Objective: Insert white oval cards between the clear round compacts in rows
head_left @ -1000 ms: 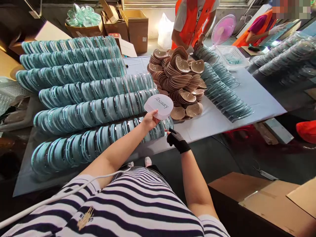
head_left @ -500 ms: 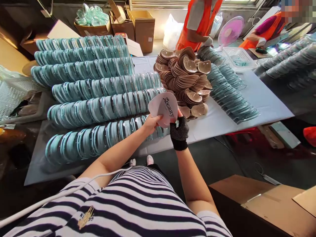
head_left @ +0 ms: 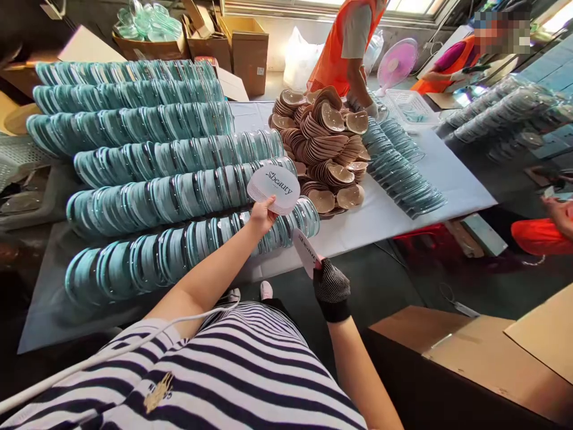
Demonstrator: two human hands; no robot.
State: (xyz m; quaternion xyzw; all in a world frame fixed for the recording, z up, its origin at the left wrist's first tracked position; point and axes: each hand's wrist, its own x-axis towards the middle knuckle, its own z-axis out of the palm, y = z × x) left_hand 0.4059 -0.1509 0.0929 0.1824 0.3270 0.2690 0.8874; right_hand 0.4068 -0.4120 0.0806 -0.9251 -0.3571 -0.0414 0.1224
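L hand (head_left: 261, 216) pinches card stack (head_left: 274, 189); gloved R hand (head_left: 330, 285) grips one card (head_left: 305, 251). Near clear cases (head_left: 188, 248) mostly carded, tan pads (head_left: 329, 149) pile left.

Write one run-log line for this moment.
left hand: holds stack of white cards | right hand: holds one white card | rows of teal cases beside

Six rows of teal cases (head_left: 147, 200), two white cards (head_left: 274, 188), one pink fan (head_left: 396, 63)
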